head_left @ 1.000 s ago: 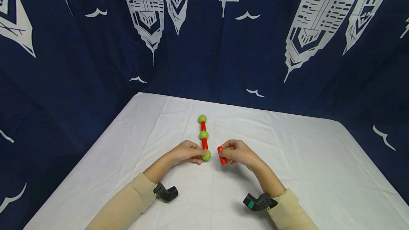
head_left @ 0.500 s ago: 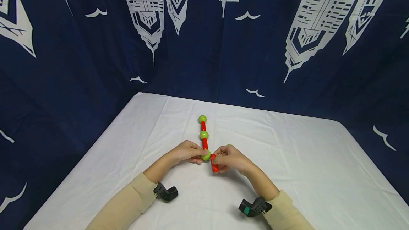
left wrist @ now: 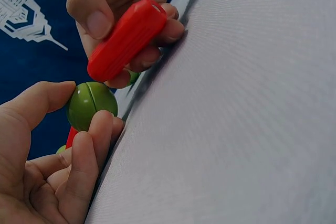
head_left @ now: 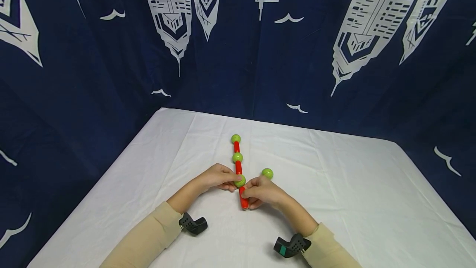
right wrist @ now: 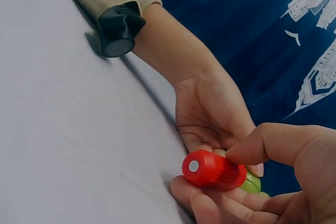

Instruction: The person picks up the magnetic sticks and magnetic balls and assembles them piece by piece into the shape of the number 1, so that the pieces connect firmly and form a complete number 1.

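A chain of green balls and red rods lies along the middle of the table. My left hand [head_left: 215, 178] pinches the nearest green ball [head_left: 241, 181] of the chain between thumb and fingers. In my right hand [head_left: 265, 192] is a loose red rod [head_left: 243, 199], gripped between thumb and fingers. Its far end points at that ball and appears to meet it or lie very close; whether they touch cannot be told. The right wrist view shows a small round silvery disc on the free end of the red rod [right wrist: 212, 169].
Beyond the held ball, the chain has a red rod [head_left: 238, 167], a middle green ball [head_left: 237, 157], another rod [head_left: 236, 147] and a far ball [head_left: 236, 138]. A separate green ball [head_left: 267, 173] lies behind my right hand. White cloth covers the table [head_left: 334, 185]; a dark blue curtain [head_left: 230, 77] hangs behind.
My right hand has moved left and nearer with the red rod, bringing it to the near side of the held ball. The separate green ball has come into view. My left hand stays put.
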Demonstrator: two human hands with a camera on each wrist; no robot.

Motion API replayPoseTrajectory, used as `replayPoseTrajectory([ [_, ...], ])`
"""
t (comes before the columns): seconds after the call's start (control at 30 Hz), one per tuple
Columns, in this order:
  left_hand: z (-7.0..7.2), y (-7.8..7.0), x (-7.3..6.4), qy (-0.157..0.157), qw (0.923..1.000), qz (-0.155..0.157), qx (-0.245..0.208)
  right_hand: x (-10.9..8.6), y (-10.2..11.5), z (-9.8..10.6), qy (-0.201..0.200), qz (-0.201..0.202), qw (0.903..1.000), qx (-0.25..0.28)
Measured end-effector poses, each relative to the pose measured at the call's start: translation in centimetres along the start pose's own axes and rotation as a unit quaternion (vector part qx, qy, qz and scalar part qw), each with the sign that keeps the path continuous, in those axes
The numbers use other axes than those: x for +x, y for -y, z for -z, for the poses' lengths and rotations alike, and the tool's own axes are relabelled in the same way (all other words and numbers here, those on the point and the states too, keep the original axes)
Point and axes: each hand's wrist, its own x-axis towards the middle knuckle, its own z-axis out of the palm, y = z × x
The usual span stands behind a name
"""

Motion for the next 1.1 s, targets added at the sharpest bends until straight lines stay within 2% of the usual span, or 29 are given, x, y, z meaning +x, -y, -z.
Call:
replayPoseTrajectory([
  [0.7, 0.0, 0.0, 0.1, -0.007, 1.0, -0.001, 0.002, 0.8, -0.8, -0.1, -0.009, -0.002, 0.998, 0.063],
  [0.9, -0.1, 0.0, 0.1, -0.009, 0.9999, -0.001, 0.004, 0.7, -1.1, -0.2, -0.01, 0.0, 0.9976, 0.068],
  [1.1, -0.2, 0.2, 0.0, -0.007, 1.0, -0.001, 0.001, 0.5, -1.3, -0.2, 0.015, -0.005, 0.9985, 0.052],
])
